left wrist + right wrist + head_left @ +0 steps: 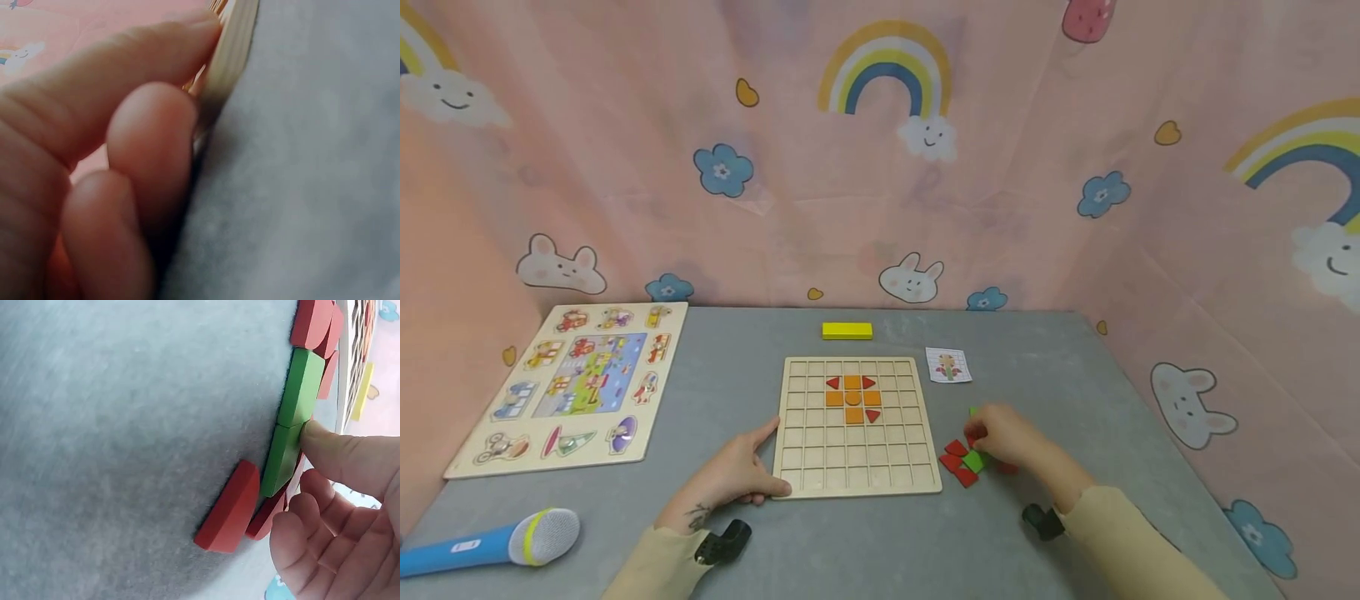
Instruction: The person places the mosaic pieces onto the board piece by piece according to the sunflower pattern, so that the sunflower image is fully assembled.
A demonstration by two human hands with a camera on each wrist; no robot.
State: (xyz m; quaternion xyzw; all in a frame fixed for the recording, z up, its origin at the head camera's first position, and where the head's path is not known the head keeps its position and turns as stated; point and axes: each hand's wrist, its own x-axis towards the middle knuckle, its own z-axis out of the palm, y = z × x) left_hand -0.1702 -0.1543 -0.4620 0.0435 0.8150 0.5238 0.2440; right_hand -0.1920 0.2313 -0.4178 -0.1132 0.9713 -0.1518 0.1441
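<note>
A square wooden grid board (820, 458) lies in the middle, with several orange tiles and three red triangles set in its upper cells. At its front left corner, the thumb of my left hand (733, 475) overlaps the rim and the index finger touches the side. In the left wrist view, two more fingers curl beside the board edge (234, 56). My right hand (1007, 433) reaches into a pile of red blocks (966, 477) and green blocks (300, 387). Its thumb tip meets the pieces; the index fingertip is hidden, and I cannot tell whether it pinches a red one.
Behind the board lies a yellow bar (847, 331), with a small pattern card (948, 365) to its right. A wooden picture puzzle (655, 400) occupies the back left. The blue microphone (482, 546) lies at the front left. Pink printed cloth (1015, 217) encloses the grey table.
</note>
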